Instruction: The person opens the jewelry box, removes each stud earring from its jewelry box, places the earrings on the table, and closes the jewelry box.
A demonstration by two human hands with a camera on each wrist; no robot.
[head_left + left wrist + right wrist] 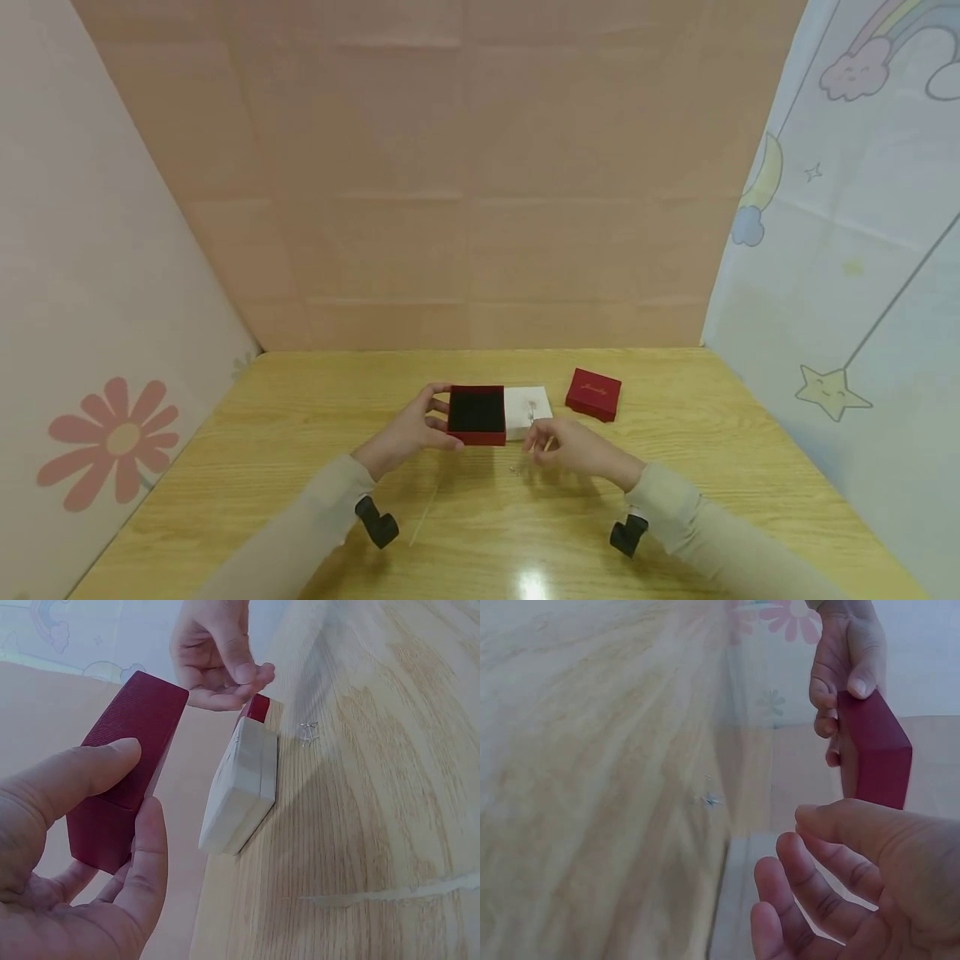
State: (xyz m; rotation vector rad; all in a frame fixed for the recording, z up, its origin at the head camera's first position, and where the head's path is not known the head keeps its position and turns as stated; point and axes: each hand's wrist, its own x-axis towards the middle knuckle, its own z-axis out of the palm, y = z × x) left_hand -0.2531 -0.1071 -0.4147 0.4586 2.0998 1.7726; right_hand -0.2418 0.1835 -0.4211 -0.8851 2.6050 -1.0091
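Showing between hands: red box (held)

Wooden table with white box, red lid, trinkets

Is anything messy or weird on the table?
Yes, two things. Some tiny shiny pieces lie loose on the table, outside the white box, so they look spilled. The table also has a pale, ragged streak, maybe a scratch or tear; I can't tell which.

A peach wall rises behind the wooden table
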